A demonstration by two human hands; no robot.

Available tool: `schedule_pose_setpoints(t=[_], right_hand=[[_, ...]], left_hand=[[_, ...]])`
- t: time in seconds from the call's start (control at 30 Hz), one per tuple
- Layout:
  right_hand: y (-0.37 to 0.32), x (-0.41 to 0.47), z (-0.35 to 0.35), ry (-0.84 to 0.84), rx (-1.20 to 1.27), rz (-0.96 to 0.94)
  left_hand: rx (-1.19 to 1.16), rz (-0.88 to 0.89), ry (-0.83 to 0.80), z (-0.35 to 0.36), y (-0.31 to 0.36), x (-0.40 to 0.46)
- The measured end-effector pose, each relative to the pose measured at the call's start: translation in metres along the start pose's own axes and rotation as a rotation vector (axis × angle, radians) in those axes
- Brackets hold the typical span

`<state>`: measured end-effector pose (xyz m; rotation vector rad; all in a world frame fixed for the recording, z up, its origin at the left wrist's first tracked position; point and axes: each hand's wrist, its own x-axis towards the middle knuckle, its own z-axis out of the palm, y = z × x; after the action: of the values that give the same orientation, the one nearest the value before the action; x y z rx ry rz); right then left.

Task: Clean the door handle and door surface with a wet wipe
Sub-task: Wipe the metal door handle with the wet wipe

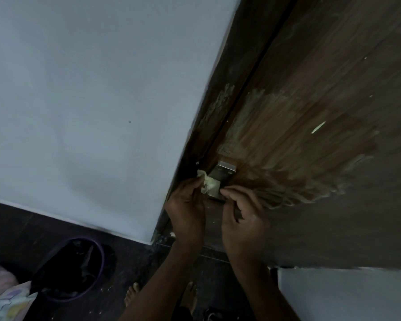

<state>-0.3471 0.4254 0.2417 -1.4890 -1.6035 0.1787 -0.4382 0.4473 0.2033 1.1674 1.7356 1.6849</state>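
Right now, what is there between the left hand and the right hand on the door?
In the head view, the crumpled wet wipe, held by the left hand, and the metal lock plate lie between it and the right hand.

The door [322, 77] is brown wood grain with pale streaks; the wipe [208, 184] yellowish-white; the wall [90, 89] plain white; the bin [74, 269] purple-rimmed.

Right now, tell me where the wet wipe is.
Head view, lower centre: the wet wipe is pinched by the left hand against the metal handle plate, beside the door edge.
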Motion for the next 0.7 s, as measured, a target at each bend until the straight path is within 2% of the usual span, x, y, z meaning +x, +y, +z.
schedule_pose_setpoints(t=[0.1, 0.27, 0.37, 0.47, 0.57, 0.67, 0.7], right_hand=[[0.001, -0.001, 0.001, -0.005, 0.033, -0.012], [0.007, -0.013, 0.003, 0.017, 0.073, -0.005], [0.007, -0.036, 0.008, 0.024, 0.135, 0.076], [0.009, -0.054, 0.019, -0.024, 0.147, 0.267], [0.016, -0.055, 0.026, -0.128, 0.108, 0.590], [0.025, -0.049, 0.025, -0.117, 0.167, 0.784], [0.027, -0.047, 0.025, -0.094, 0.194, 0.823]], left_hand=[[0.026, -0.072, 0.014, 0.001, -0.010, -0.004], [-0.008, 0.039, 0.042, 0.005, -0.014, -0.002], [-0.048, -0.067, 0.064, 0.009, -0.021, -0.005], [-0.083, -0.272, -0.003, 0.009, -0.027, -0.011], [-0.163, -0.558, -0.125, 0.013, -0.021, -0.014], [-0.567, -1.031, -0.025, 0.016, -0.017, -0.007], [-0.653, -1.128, -0.023, 0.017, -0.017, -0.007]])
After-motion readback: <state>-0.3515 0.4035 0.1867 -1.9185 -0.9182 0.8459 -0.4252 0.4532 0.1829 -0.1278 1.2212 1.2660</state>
